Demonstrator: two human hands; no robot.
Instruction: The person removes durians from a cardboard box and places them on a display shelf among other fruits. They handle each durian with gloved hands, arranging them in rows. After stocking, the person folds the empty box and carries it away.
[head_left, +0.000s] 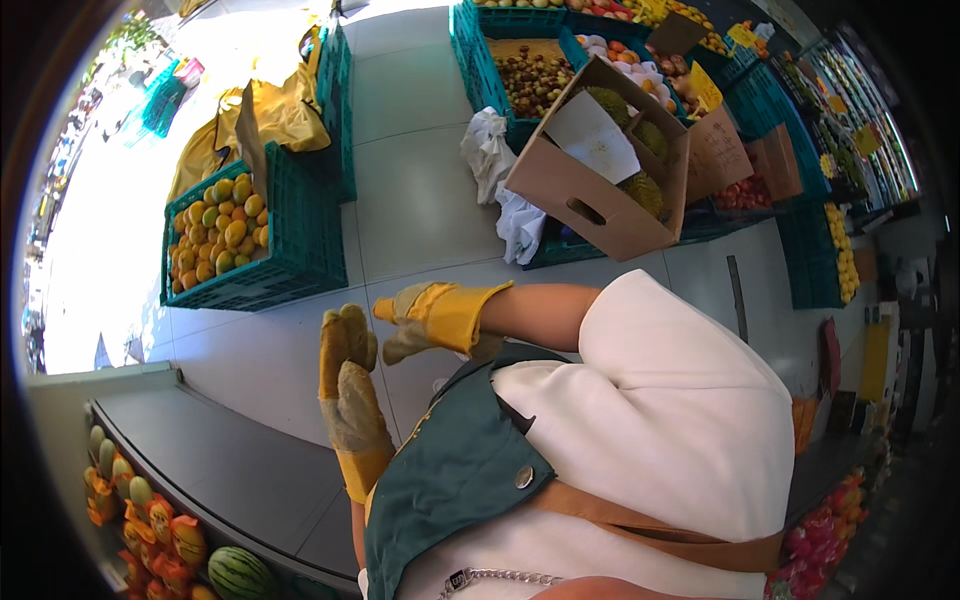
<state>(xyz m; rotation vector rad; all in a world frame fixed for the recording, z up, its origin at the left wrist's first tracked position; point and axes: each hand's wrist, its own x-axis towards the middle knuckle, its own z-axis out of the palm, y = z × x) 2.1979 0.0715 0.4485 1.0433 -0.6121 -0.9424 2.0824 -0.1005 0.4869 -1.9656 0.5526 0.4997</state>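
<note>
A yellow and grey leather work glove covers my left hand (349, 397), which is raised with its fingers held upward. My right hand (439, 315) wears a matching glove and points left across the floor. Nothing is in either hand, and a small gap separates them. Below them hangs the dark green apron (457, 450) over my white shirt (675, 390). Beyond my right hand, a cardboard box (577, 199) of spiky durians (643, 193) rests tilted on the produce crates. A paper sheet (592, 136) lies over part of the fruit.
A green plastic crate (300, 225) of mangoes (225, 225) stands at the left beside a yellow cloth (289, 120). White plastic bags (517, 225) hang by the box. A watermelon (240, 574) and netted melons (161, 525) sit at lower left. Tiled floor (412, 195) runs between the crates.
</note>
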